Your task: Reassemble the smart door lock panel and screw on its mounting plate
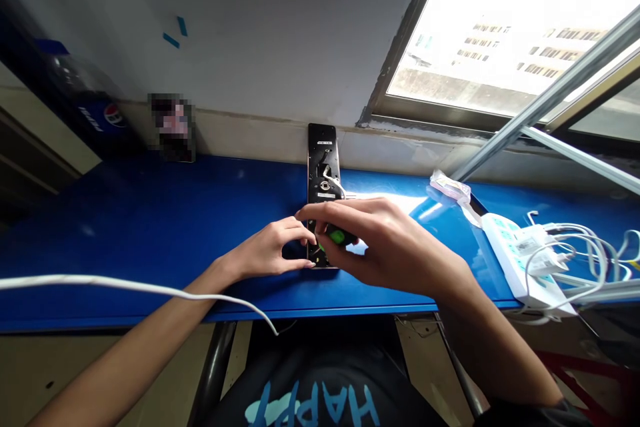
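Note:
A long black door lock panel (324,159) lies on the blue table, its far end close to the wall. Its inner side faces up, showing small parts, labels and a white cable. My left hand (273,250) holds the near end of the panel from the left, thumb and fingers curved at its edge. In my right hand (385,240) is a screwdriver (339,236) with a black and green handle, held over the near end of the panel. My fingers hide the screwdriver's tip and the spot beneath it.
A white power strip (505,253) with chargers and tangled cables sits at the right, beside a clear plastic packet (450,187). Across my left forearm runs a white cable (150,287). A Pepsi bottle (100,107) and a blurred-out item (174,130) stand at the back left.

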Motion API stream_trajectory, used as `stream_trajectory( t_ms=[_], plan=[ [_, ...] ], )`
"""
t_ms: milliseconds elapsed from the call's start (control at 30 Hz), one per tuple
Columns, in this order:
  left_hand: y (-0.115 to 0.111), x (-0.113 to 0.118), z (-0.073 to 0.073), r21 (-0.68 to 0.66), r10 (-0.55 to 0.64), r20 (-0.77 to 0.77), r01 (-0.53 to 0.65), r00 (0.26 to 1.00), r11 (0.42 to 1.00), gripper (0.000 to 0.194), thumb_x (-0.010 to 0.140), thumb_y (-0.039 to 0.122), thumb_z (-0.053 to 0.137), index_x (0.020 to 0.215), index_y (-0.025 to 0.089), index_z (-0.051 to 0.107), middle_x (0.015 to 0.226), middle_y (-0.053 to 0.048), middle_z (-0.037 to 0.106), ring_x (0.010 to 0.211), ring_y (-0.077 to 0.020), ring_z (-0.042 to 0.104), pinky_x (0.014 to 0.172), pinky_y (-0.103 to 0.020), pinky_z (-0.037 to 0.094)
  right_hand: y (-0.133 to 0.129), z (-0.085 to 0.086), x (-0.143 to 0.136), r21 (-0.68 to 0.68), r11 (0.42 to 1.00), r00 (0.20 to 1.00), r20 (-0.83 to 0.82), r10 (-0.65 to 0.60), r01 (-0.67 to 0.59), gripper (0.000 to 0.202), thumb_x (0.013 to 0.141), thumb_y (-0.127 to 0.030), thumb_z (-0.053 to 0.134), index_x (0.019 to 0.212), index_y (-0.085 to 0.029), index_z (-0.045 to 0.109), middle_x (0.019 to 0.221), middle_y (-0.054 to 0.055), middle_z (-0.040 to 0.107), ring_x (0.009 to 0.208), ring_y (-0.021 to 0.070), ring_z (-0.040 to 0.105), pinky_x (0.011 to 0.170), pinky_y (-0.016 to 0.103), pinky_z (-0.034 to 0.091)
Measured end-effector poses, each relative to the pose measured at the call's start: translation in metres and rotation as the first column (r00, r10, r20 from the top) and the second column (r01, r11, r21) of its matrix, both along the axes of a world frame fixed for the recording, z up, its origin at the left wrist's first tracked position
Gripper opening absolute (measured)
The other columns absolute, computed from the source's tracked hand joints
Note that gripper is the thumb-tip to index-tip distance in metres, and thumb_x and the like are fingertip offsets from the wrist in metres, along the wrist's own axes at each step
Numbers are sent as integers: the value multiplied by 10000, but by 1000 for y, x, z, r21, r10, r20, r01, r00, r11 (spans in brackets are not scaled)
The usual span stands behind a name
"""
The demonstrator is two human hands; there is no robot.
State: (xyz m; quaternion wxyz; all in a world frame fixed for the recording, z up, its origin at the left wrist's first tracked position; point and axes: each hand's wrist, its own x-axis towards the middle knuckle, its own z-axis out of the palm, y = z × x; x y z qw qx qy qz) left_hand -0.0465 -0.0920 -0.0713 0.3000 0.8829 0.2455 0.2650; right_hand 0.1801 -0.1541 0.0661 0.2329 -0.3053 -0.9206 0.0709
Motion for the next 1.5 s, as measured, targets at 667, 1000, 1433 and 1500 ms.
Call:
stream_trajectory(
  t_ms=[667,1000,1433,1500],
  plan=[
    [0,-6,11,305,45,-25,-35,999,952,260,926,85,569,1102,183,732,1045,-70,752,999,-230,676,901,-368,558,4,-4,10,9,1000,999,-54,-10,10,453,906,-103,630,1346,-209,630,1052,37,745,818,129,667,689,253,504],
    [-2,-5,12,321,53,-26,-42,998,946,245,938,93,554,1083,183,729,1057,-84,749,1002,-234,680,895,-372,569,4,-4,10,3,1000,999,-50,-1,1,393,876,-99,630,1249,-223,652,1036,33,741,788,130,652,687,257,504],
    [-3,-5,12,315,40,-27,-29,999,949,255,925,79,565,1082,182,737,1042,-82,736,988,-225,662,887,-364,569,4,-2,14,28,998,998,-22,-61,61,331,895,-206,707,1224,-210,666,1074,42,744,795,143,681,684,271,516],
    [-3,-5,12,312,41,-32,-29,999,950,241,920,78,568,1056,182,738,1037,-81,735,985,-224,665,882,-362,573,4,-3,14,67,995,997,-27,-76,78,195,954,-269,704,1140,-214,693,969,26,746,737,129,666,647,259,501]
  ],
)
